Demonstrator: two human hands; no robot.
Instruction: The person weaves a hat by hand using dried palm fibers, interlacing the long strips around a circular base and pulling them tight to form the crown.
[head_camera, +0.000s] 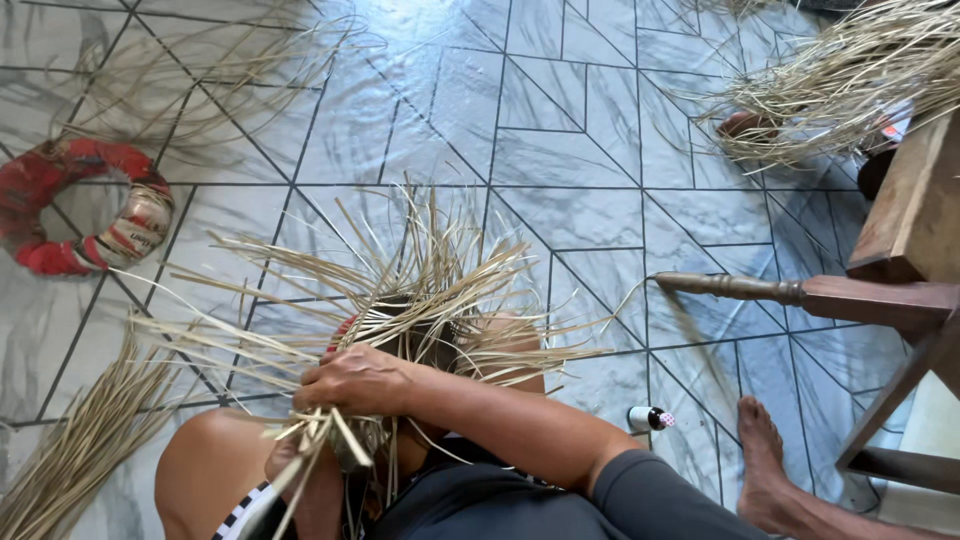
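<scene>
The right hand (355, 380) is clenching straw strands (400, 290) fanning out just above it; the left hand (290, 455), below, is gripping their gathered ends. A loosened grip could let the weave unravel.

The floor (560, 150) was tiled in grey-white marble veining, crossed by dark lines in a geometric pattern. The straw strands (420, 280) were coloured pale tan. The ring (60, 200) was wrapped in red, with one cream patch. The chair (900, 290) was made of brown wood. The small bottle (648, 418) was capped in pink with white dots.
</scene>
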